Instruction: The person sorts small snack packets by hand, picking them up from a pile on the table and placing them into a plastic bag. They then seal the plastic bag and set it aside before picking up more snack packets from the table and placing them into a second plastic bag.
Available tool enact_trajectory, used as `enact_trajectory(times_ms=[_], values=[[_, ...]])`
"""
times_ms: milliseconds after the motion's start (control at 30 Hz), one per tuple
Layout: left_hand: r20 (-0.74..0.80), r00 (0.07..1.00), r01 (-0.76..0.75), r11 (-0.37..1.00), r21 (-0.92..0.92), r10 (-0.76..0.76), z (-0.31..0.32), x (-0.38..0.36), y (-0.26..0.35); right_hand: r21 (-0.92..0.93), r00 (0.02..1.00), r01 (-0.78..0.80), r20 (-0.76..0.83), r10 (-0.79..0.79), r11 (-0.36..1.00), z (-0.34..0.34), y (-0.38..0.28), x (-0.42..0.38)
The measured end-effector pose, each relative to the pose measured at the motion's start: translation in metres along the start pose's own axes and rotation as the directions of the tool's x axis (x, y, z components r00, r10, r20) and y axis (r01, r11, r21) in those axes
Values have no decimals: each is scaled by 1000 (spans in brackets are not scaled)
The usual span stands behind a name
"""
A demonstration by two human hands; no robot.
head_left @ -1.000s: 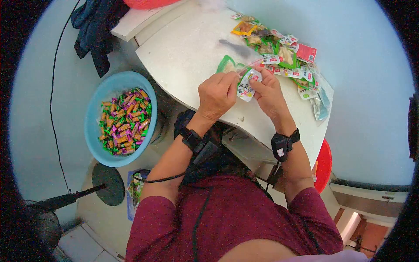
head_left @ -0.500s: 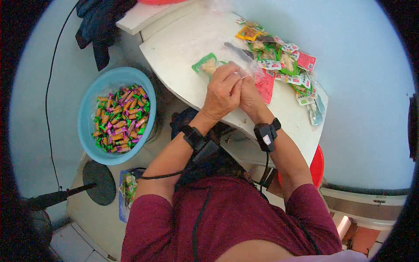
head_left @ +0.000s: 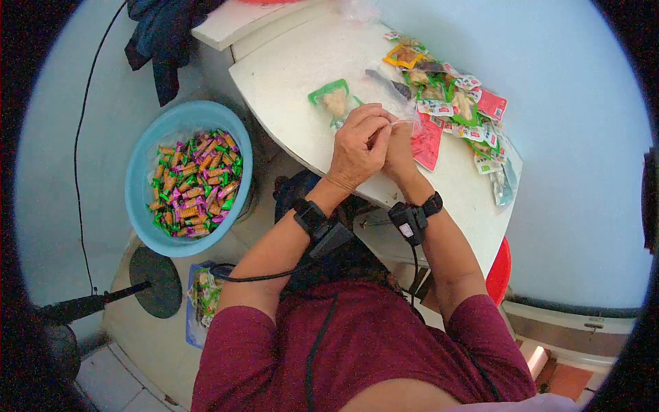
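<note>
My left hand (head_left: 358, 150) and my right hand (head_left: 399, 154) meet over the white table, fingers closed in a pinch. Between them they hold the edge of a clear plastic bag (head_left: 406, 118), whose film spreads out beyond the fingertips. Just past it lie dark packets (head_left: 391, 84). A green-edged snack packet (head_left: 335, 103) with pale contents rests to the left, close to my left fingers. Right of my hands, a red packet (head_left: 428, 141) lies at the near side of a pile of small snack packets (head_left: 463, 106). My fingers partly hide the gripped edge.
A blue tub (head_left: 136, 199) of wrapped snack sticks (head_left: 195, 185) stands left of the white table (head_left: 274, 89). Below it are a round black stand base (head_left: 156, 281) and a blue tray (head_left: 194, 329) of packets. A red container (head_left: 501, 271) sits under the table's right side.
The view has shifted slightly. Both hands stay together on the bag, the left turned a little, and the bag's film beyond the fingers looks more gathered.
</note>
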State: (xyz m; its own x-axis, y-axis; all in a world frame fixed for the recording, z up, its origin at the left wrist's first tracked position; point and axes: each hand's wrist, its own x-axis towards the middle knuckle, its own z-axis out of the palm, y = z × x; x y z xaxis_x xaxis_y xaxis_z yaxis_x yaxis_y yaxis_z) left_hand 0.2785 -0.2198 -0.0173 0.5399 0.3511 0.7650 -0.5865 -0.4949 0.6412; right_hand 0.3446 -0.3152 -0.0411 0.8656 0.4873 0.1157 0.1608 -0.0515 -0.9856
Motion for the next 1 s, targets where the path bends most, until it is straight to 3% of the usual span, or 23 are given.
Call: enact_trajectory(times_ms=[33, 133, 300, 367, 400, 467, 533, 567, 633, 667, 767, 833, 867, 900, 967, 1000], values=[[4, 1000, 6, 1000, -19, -6, 1, 0, -1, 100, 1000, 12, 8, -13, 995, 1, 1, 0], [14, 999, 30, 999, -18, -29, 1, 0, 1, -309, 983, 181, 96, -159, 934, -1, -6, -2], [16, 1000, 14, 999, -33, -13, 1, -1, -2, -400, 900, 263, 430, -73, 878, -11, -15, 8], [28, 1000, 2, 999, -39, -1, 2, 0, -3, -369, 885, 350, 431, -175, 861, -10, -8, 10], [26, 1000, -12, 999, -35, 13, 1, 0, -2, -327, 875, 423, 390, -287, 845, -3, 0, 12], [35, 999, 34, 998, -52, -33, 1, -1, 1, -289, 884, 435, 318, -343, 853, 0, 3, 11], [55, 995, 89, 995, -33, -87, -2, 2, 6, -265, 931, 311, 277, -236, 913, 4, -8, 6], [69, 997, 44, 999, -8, -44, -2, 2, 3, -185, 947, 292, 189, -258, 938, 5, -18, -3], [62, 995, 77, 997, -9, -76, -2, 2, 3, -142, 985, 77, 164, -53, 987, -2, -22, -7], [56, 994, 95, 995, -9, -94, -3, 1, 4, -119, 986, -35, 157, 53, 992, -8, -25, -11], [67, 993, 92, 995, 44, -95, -3, 0, 3, 65, 975, -153, 171, 140, 986, -40, -58, -35], [61, 996, 68, 997, 43, -70, -1, 0, 4, -46, 992, -121, 38, 123, 992, -73, -67, -36], [59, 997, 56, 997, 45, -59, -1, 0, 4, -246, 998, -51, -52, 39, 968, -92, -72, -33], [59, 996, 63, 997, 52, -66, 0, 0, 4, -223, 987, -43, -159, 7, 974, -110, -69, -32], [58, 995, 74, 995, 67, -78, 0, 1, 5, -344, 918, -95, -393, -52, 934, -136, -72, -31], [67, 996, 59, 996, 70, -64, 0, 0, 4, -422, 899, -86, -423, -113, 903, -149, -69, -29]])
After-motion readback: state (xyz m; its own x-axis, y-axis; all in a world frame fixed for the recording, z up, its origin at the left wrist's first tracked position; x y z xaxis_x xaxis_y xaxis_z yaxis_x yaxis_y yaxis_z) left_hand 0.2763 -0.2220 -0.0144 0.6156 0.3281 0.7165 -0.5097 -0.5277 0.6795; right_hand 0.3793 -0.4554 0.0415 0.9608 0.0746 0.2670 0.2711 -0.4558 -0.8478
